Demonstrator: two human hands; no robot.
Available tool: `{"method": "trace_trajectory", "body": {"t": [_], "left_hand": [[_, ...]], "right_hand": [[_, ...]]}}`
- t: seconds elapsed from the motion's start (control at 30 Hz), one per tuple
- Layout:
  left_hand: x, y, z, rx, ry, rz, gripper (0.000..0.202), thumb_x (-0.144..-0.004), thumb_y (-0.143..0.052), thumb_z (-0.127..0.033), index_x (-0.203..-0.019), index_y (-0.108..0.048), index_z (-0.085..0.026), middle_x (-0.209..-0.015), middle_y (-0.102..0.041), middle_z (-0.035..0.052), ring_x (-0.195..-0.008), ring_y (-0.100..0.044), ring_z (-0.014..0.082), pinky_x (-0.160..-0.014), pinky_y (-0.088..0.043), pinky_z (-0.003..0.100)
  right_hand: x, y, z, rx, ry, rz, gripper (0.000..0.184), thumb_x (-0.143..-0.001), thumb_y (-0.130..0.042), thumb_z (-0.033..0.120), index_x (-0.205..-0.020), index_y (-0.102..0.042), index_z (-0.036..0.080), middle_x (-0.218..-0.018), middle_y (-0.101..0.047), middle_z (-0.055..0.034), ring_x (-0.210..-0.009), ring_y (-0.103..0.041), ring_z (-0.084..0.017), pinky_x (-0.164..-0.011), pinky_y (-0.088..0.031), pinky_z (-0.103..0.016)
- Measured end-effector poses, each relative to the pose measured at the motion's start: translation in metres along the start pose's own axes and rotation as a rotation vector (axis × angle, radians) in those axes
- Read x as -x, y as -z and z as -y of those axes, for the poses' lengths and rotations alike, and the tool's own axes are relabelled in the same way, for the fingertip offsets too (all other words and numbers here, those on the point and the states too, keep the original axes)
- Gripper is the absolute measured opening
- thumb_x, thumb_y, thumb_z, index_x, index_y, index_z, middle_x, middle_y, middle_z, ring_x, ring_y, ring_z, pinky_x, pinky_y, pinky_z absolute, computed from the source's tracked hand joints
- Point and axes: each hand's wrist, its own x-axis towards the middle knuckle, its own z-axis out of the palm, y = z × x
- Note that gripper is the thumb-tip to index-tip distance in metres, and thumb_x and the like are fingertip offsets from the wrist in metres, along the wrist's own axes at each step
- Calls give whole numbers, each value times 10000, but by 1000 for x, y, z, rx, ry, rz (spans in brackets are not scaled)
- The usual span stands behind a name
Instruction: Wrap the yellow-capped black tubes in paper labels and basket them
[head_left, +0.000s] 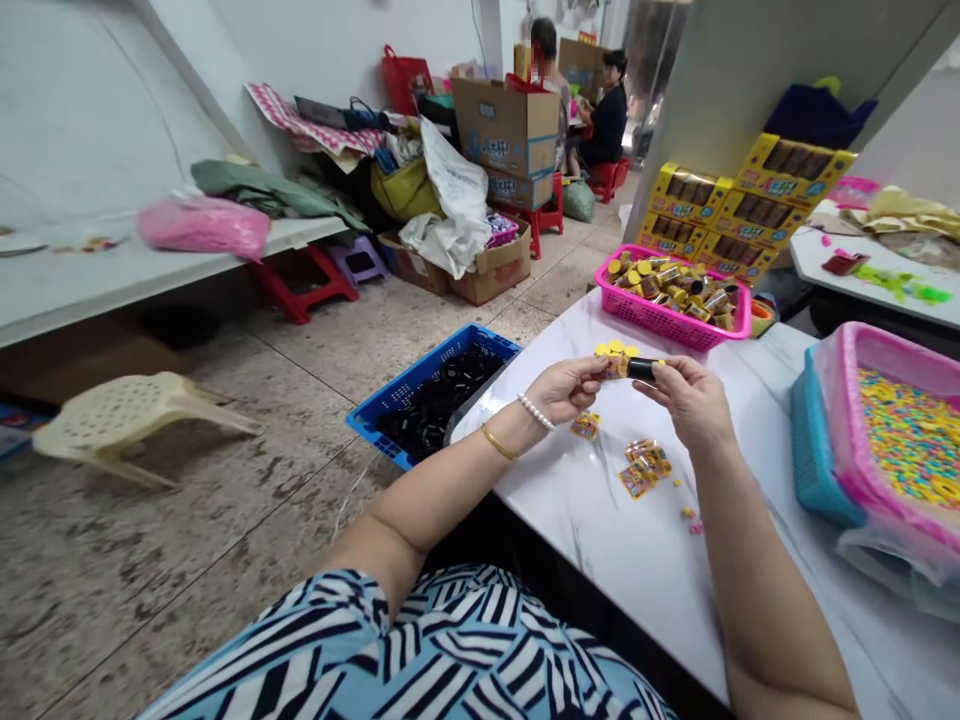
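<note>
Over the white marble-patterned table [559,500], both my hands hold a small black cylinder [641,369] between them. My left hand [571,390] pinches its left end, where a yellow printed sleeve [618,367] shows. My right hand [694,398], fingers closed, grips the right end; a bit of yellow shows at its fingertips. Just behind the hands stand several yellow caps [616,348], partly hidden. Small printed packets [645,463] lie on the table below the hands, with another printed packet [586,426] nearer my left wrist. A few tiny coloured pieces [688,514] are scattered close by.
A pink basket [675,325] of small yellow-capped containers stands behind my hands, before stacked yellow boxes [757,210]. To the right is a pink tub [847,420] of colourful bits. A blue crate [375,425] of black parts sits left of the table. Two people sit farther back.
</note>
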Motion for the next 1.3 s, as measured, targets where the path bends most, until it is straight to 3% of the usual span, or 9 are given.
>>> {"method": "trace_trajectory", "body": {"t": [0.13, 0.33, 0.57, 0.7, 0.8, 0.9, 1.0, 1.13, 1.3], "left_hand": [[-8, -21, 0, -34, -31, 11, 137, -974, -623, -84, -843, -664, -87, -683, -625, 3, -389, -361, -20, -341, -185, 85], [-12, -27, 5, -134, -112, 2, 95, -932, -718, -149, -921, -733, -56, -791, -730, 77, -417, -413, -16, -358, -211, 108], [1, -21, 7, -225, -222, -62, 172, -856, -822, -196, -908, -760, -45, -793, -731, 88, -494, -485, 13, -387, -188, 144], [11, -21, 3, -235, -349, -98, 337, -798, -898, -287, -1045, -754, -108, -926, -755, 71, -617, -605, 50, -474, -371, 145], [12, -18, 0, -303, -338, 26, 543, -733, -947, -384, -1177, -726, -160, -964, -757, 63, -763, -714, 135, -610, -526, 226], [8, -18, 1, -372, -272, 157, 564, -667, -985, -405, -1087, -752, -109, -885, -749, 77, -758, -717, 149, -659, -537, 257], [2, -27, 2, -377, -322, 194, 513, -655, -993, -375, -1026, -767, -102, -868, -749, 71, -739, -695, 118, -691, -523, 250], [-11, -37, -6, -417, -342, 316, 544, -673, -979, -415, -1091, -765, -139, -934, -764, 74, -764, -714, 138, -714, -549, 284], [-37, -21, -19, -440, -228, 329, 593, -680, -971, -442, -1153, -749, -160, -966, -780, 86, -745, -722, 145, -684, -539, 283]], "right_hand": [[2, 8, 13, 128, 83, -40, 344, -733, -867, 451, -873, -693, 190, -824, -735, 1, -779, -733, -156, -829, -677, -375], [12, 3, 20, 282, 324, -89, 332, -803, -821, 442, -997, -692, 206, -1048, -798, -70, -976, -770, -203, -986, -623, -389], [7, 4, 19, 71, 202, 84, 389, -741, -881, 432, -987, -666, 221, -911, -758, 8, -848, -738, -153, -854, -637, -342], [6, 9, 20, 57, 264, 92, 367, -750, -892, 351, -1059, -733, 235, -983, -771, -10, -923, -737, -160, -920, -618, -349], [10, 9, 23, 101, 303, 159, 370, -758, -887, 316, -1103, -767, 256, -1053, -766, -24, -988, -739, -180, -960, -619, -373], [17, 7, 29, 319, 481, 186, 323, -800, -850, 310, -1116, -792, 273, -1157, -733, -49, -1066, -724, -210, -999, -613, -405], [23, 7, 37, 598, 689, 126, 329, -869, -782, 265, -1196, -769, 297, -1183, -739, -57, -1074, -714, -219, -1015, -597, -424], [21, 14, 44, 710, 869, 2, 341, -864, -800, 219, -1196, -746, 277, -1104, -778, -47, -1006, -726, -225, -941, -609, -427], [9, 20, 33, 801, 954, -52, 275, -871, -793, 195, -1136, -761, 264, -1119, -776, -74, -1049, -739, -244, -944, -622, -445]]}}
